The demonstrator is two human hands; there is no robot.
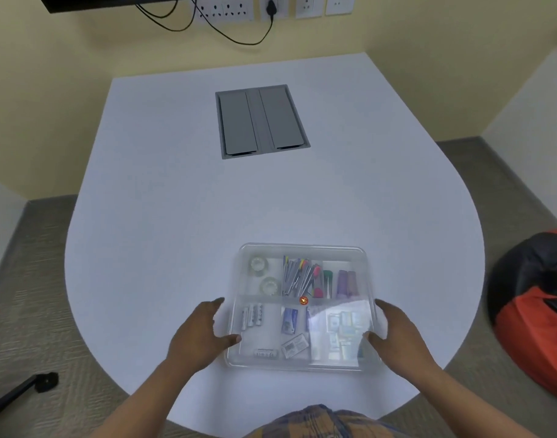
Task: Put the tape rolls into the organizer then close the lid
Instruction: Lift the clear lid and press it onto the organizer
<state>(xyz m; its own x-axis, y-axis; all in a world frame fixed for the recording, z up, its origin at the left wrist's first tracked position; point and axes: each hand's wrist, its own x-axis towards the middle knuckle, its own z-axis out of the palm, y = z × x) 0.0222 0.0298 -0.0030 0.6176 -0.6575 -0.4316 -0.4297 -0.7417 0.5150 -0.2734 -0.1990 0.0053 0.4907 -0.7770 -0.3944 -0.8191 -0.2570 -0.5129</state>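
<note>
A clear plastic organizer (302,248) sits on the white table near its front edge, with its transparent lid lying on top. Two clear tape rolls (259,265) (269,285) lie in its far left compartment, seen through the lid. Other compartments hold pens, markers, batteries and small packets. My left hand (204,330) grips the left edge of the lid, thumb on top and fingers along the side. My right hand (394,333) grips the right edge the same way.
The white table (176,200) has a grey cable hatch (261,120) set in its middle. Wall sockets and black cables are at the back. A red and black beanbag (536,311) sits on the floor to the right, a black stand leg (21,390) to the left.
</note>
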